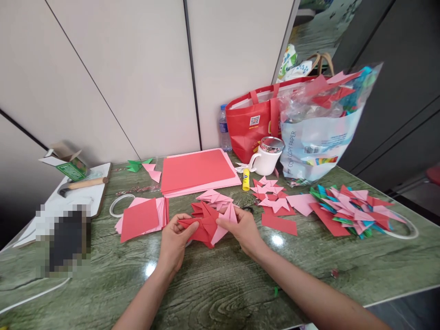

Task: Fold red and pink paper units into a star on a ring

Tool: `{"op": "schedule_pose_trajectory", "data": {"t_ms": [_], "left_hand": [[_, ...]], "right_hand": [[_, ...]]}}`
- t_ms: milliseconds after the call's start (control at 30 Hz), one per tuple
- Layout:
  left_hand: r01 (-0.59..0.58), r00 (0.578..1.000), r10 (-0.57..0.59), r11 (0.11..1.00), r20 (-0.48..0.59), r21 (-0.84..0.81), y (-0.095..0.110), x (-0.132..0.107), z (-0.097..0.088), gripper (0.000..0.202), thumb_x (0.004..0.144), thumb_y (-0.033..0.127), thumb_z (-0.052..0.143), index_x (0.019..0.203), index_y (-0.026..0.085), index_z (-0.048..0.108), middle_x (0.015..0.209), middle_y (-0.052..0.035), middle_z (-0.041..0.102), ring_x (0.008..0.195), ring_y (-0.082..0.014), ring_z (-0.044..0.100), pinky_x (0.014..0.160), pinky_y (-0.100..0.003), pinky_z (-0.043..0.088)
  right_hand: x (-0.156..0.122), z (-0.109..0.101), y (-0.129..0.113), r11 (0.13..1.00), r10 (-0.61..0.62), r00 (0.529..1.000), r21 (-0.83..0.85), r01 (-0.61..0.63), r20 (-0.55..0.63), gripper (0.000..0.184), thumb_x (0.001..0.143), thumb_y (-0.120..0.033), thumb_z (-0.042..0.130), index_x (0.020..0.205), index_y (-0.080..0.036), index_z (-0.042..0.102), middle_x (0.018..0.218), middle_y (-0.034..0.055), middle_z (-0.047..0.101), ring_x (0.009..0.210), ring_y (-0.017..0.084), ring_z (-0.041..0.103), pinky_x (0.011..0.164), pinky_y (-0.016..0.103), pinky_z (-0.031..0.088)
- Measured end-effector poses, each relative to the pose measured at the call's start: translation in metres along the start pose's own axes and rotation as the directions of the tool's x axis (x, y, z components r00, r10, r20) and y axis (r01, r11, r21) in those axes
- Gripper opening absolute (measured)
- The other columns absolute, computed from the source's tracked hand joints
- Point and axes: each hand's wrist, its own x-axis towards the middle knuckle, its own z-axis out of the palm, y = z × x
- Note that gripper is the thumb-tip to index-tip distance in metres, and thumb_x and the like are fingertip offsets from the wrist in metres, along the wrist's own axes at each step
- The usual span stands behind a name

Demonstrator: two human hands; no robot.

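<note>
My left hand (178, 240) pinches the left point of a red folded-paper piece (203, 228) between thumb and fingers. Against its right side sits a pink folded-paper piece (226, 225), which my right hand (243, 229) grips at the upper right. Both pieces are held just above the table and touch or overlap; whether they are joined I cannot tell. Right behind them lie more pink folded pieces (215, 198). To the left is a stack of red and pink paper squares (140, 221). Folded pink and red star shapes (270, 191) lie to the right.
Large red sheets (197, 169) lie at the back. A yellow glue stick (245, 179) stands by a white mug (266, 158). Behind are a red bag (245, 133) and a plastic bag of paper (309, 146). A colourful pile (354, 206) lies right; a hammer (85, 184) lies left.
</note>
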Motion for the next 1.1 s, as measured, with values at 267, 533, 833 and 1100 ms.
{"op": "schedule_pose_trajectory", "data": {"t_ms": [267, 533, 833, 1100], "left_hand": [[0.031, 1.000, -0.031, 1.000, 0.004, -0.005, 0.003, -0.001, 0.001, 0.041, 0.046, 0.023, 0.083, 0.076, 0.015, 0.056, 0.060, 0.0014, 0.068, 0.051, -0.0106, 0.062, 0.053, -0.020, 0.049], [0.041, 0.999, -0.041, 0.999, 0.002, 0.002, 0.001, -0.001, 0.001, 0.043, 0.047, 0.025, 0.083, 0.078, 0.015, 0.056, 0.061, 0.0011, 0.069, 0.051, -0.0109, 0.062, 0.052, -0.020, 0.049], [-0.137, 0.978, 0.154, 0.983, -0.144, 0.122, 0.019, 0.014, -0.018, 0.051, 0.052, 0.033, 0.081, 0.094, 0.016, 0.058, 0.059, 0.0041, 0.062, 0.052, -0.0105, 0.060, 0.051, -0.019, 0.048], [-0.193, 0.956, 0.200, 0.980, -0.216, 0.056, 0.017, 0.033, -0.035, 0.046, 0.072, 0.033, 0.065, 0.113, 0.019, 0.046, 0.082, -0.0030, 0.063, 0.077, -0.0172, 0.064, 0.076, -0.036, 0.051]], "right_hand": [[0.000, 0.000, -0.002, 1.000, -0.003, 1.000, 0.003, 0.003, 0.005, 0.029, 0.056, -0.031, 0.076, 0.078, -0.017, 0.064, 0.073, 0.0023, 0.065, 0.064, 0.018, 0.056, 0.062, 0.030, 0.045], [0.000, 0.000, 0.000, 0.999, 0.013, 1.000, 0.033, -0.013, 0.013, 0.029, 0.056, -0.030, 0.075, 0.079, -0.017, 0.063, 0.073, 0.0021, 0.065, 0.063, 0.018, 0.056, 0.062, 0.030, 0.045], [0.012, -0.012, -0.004, 0.998, 0.028, 0.999, -0.052, -0.029, -0.020, 0.041, 0.054, -0.026, 0.074, 0.090, -0.013, 0.059, 0.080, 0.0032, 0.066, 0.069, 0.018, 0.059, 0.064, 0.030, 0.047], [0.019, -0.017, 0.008, 0.940, -0.139, 0.990, -0.315, 0.131, -0.002, 0.053, 0.061, -0.025, 0.068, 0.109, -0.014, 0.048, 0.099, 0.0100, 0.065, 0.088, 0.022, 0.062, 0.076, 0.036, 0.049]]}}
